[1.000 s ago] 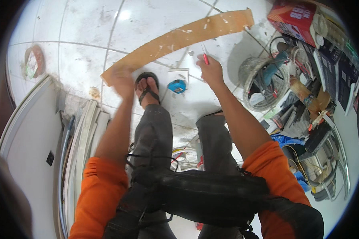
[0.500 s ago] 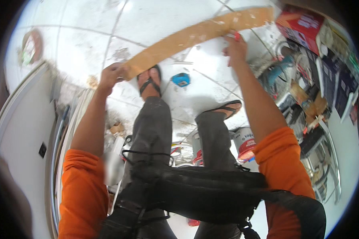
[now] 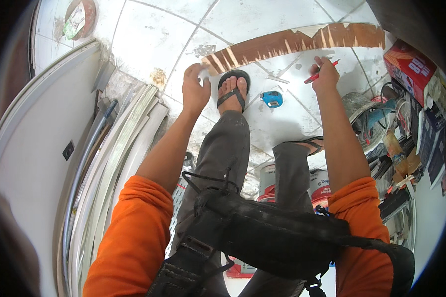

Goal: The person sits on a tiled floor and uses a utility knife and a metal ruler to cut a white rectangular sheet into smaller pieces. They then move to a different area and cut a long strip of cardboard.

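Observation:
A long flat wooden strip (image 3: 282, 43) lies across the tiled floor ahead of my feet. Its upward face is dark brown with pale splintered streaks, and its far edge is ragged. My left hand (image 3: 196, 91) is at the strip's left end, thumb and fingers apart; whether the fingertips touch the wood is hard to see. To the near side of the strip, my right hand (image 3: 327, 76) grips a slim red pen (image 3: 312, 78), clear of the wood. A blue tape measure (image 3: 272, 99) rests on the floor between my sandalled feet.
Long pale panels and strips (image 3: 119, 163) lean at the left beside a white board (image 3: 39, 163). On the right are a red box (image 3: 406, 69), cables and mixed clutter. Paint cans (image 3: 319, 185) stand behind my feet. A round brown-rimmed container (image 3: 89, 17) sits far left.
The strip has been turned from its plain tan face to its brown splintered one and set down. Both hands have let go of it, and the view has shifted left.

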A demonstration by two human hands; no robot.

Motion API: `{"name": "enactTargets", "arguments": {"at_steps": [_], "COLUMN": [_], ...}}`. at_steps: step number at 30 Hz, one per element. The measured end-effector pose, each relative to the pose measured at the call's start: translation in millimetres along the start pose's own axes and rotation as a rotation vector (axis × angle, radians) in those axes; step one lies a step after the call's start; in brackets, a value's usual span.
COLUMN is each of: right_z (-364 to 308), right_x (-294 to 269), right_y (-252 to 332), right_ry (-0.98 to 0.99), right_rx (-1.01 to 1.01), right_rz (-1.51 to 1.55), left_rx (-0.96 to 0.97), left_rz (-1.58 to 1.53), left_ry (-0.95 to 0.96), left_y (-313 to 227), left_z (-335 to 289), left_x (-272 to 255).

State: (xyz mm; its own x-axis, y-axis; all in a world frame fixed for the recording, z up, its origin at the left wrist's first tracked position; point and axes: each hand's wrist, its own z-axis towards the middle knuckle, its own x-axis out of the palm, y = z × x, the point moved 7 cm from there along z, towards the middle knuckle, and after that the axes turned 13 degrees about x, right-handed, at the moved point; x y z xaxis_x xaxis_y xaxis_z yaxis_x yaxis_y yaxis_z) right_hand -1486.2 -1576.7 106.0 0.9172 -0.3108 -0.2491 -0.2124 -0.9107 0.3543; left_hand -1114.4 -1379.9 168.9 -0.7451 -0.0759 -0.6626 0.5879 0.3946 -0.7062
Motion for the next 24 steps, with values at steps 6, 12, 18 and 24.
{"name": "enactTargets", "arguments": {"at_steps": [6, 12, 18, 24], "right_z": [-54.8, -72.4, -112.3, -127.4], "right_x": [53.9, 82.6, 124.1, 152.4], "right_y": [-43.4, -47.1, -46.1, -96.1], "right_ry": [0.299, 0.213, 0.404, 0.392], "right_rx": [-0.192, -0.259, -0.584, -0.611], "right_rz": [-0.529, -0.981, -1.206, -1.392], "left_rx": [-0.658, -0.774, -0.791, -0.783], "left_rz": [-0.217, -0.431, -0.938, -0.941], "left_ry": [-0.082, -0.075, 0.009, -0.021], "left_y": [40.5, 39.1, 23.7, 23.9], "left_z": [23.0, 22.1, 14.1, 25.2], "left_x": [22.1, 36.7, 50.2, 54.6]}}
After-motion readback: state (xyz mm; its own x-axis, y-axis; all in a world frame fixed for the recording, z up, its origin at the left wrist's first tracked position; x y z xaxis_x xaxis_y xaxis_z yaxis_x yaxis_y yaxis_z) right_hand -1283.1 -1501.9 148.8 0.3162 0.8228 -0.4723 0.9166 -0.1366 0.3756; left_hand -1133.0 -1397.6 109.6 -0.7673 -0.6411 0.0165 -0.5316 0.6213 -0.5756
